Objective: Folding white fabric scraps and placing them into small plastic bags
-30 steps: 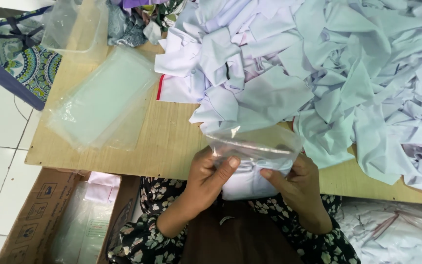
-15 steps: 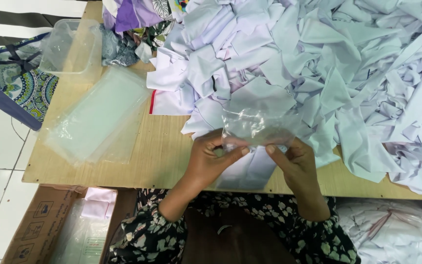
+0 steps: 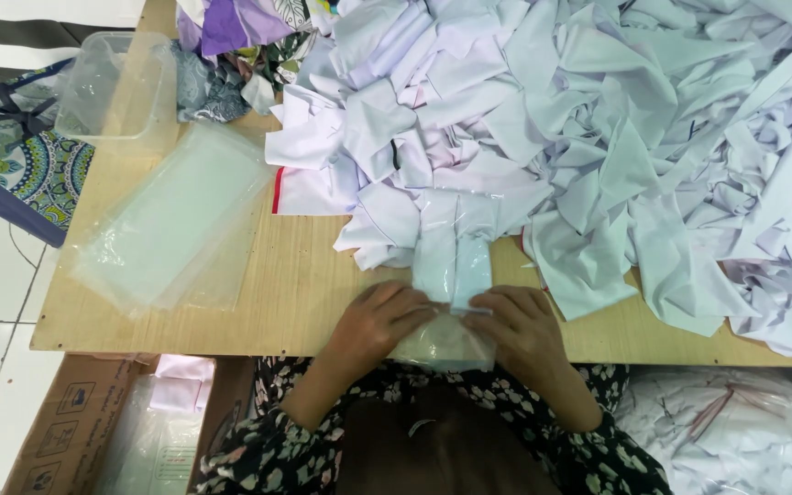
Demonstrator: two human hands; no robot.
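A folded white garment (image 3: 456, 252) lies inside a clear plastic bag (image 3: 446, 335) at the near edge of the tabletop (image 3: 304, 284), roughly at the middle of that edge, with the bag's lower end hanging just over it toward the person's lap. The left hand (image 3: 382, 321) is closed over the bag's left side, fingers curled down onto the film and thumb tucked under; the right hand (image 3: 524, 325) grips the right side the same way, fingers bent and pinching the plastic. Both hands press the bag against the table edge, touching each other's side of the package across its middle.

The package looks light and soft: thin cloth that gives under the fingers, wrapped in slick, crinkly film that would likely slide if held flat. The firmest hold seems to be at the bag's two side edges, where film and folded cloth can be pinched together.

Just beyond the bag, a large heap of loose white and pale lilac garments (image 3: 598, 119) covers the far and right parts of the tabletop, its nearest pieces touching the bag's top. Toward the left edge lies a stack of empty clear bags (image 3: 176, 225), and at the far left corner stands a clear plastic tub (image 3: 116, 87). Below the left near corner, a cardboard box (image 3: 66, 426) holds bagged pieces.
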